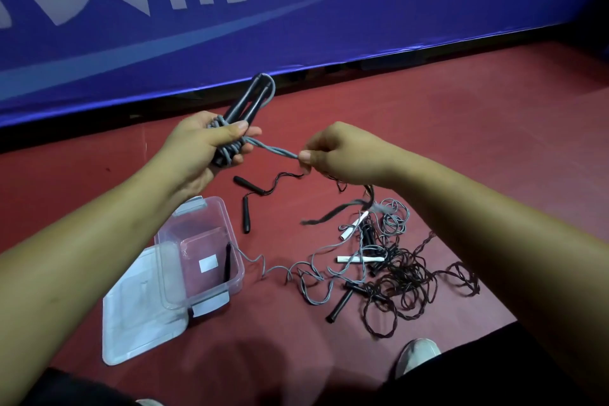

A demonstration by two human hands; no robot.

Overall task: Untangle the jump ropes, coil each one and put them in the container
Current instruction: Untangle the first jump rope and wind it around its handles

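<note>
My left hand [204,142] grips two black handles [245,102] with grey rope wound around them. A doubled grey strand [273,151] runs from that bundle to my right hand [336,155], which pinches it between thumb and finger. Below my right hand a tangle of grey and dark red-black ropes [392,264] lies on the red floor, with white handles [356,224] and black handles [341,301] mixed in. A clear plastic container [171,234] stands open at lower left; a black handle [228,262] leans inside it, its grey rope trailing out to the tangle.
The container's lid [138,316] lies flat beside it. Two more black handles [246,212] on a thin dark rope lie between the container and my hands. A blue banner [296,10] walls off the far side. A white shoe [417,354] shows at the bottom right.
</note>
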